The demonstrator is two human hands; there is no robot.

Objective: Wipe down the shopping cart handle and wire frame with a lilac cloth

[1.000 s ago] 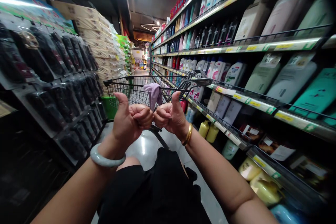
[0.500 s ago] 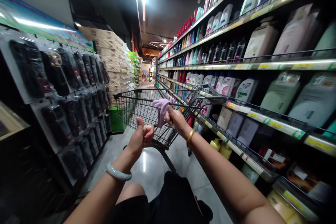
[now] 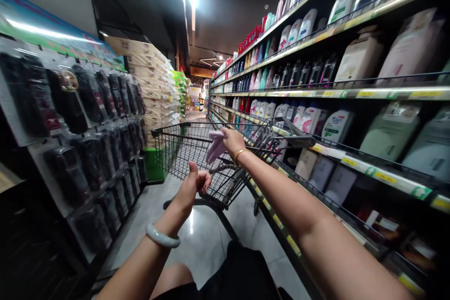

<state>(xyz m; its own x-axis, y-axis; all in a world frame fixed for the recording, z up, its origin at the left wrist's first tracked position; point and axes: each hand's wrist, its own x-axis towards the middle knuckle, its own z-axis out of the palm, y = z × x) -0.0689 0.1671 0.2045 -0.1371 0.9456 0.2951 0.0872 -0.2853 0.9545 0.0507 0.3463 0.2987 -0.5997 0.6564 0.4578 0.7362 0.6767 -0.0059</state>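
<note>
My right hand [image 3: 233, 142] grips a lilac cloth [image 3: 216, 146], which hangs from its fingers over the near side of a black wire shopping cart [image 3: 176, 147]. A gold bracelet circles that wrist. Lower and to the left, my left hand [image 3: 193, 185] is closed with its thumb pointing up and its fingers curled; nothing shows in them. A pale bangle [image 3: 162, 236] sits on the left wrist. The cart stands sideways in front of me, its handle [image 3: 297, 140] at the right near the shelf.
Shelves [image 3: 372, 91] of shampoo and pump bottles run along the right. On the left hangs a rack of dark packaged slippers [image 3: 66, 173]. Behind it rise stacked tan packs [image 3: 151, 75] and a green bin [image 3: 153, 165]. Grey tiled floor [image 3: 191, 253] lies below me.
My right hand has lifted and turned over with the cloth, now back upward. My left hand has shifted slightly right and down, still curled. The view has moved slightly.
</note>
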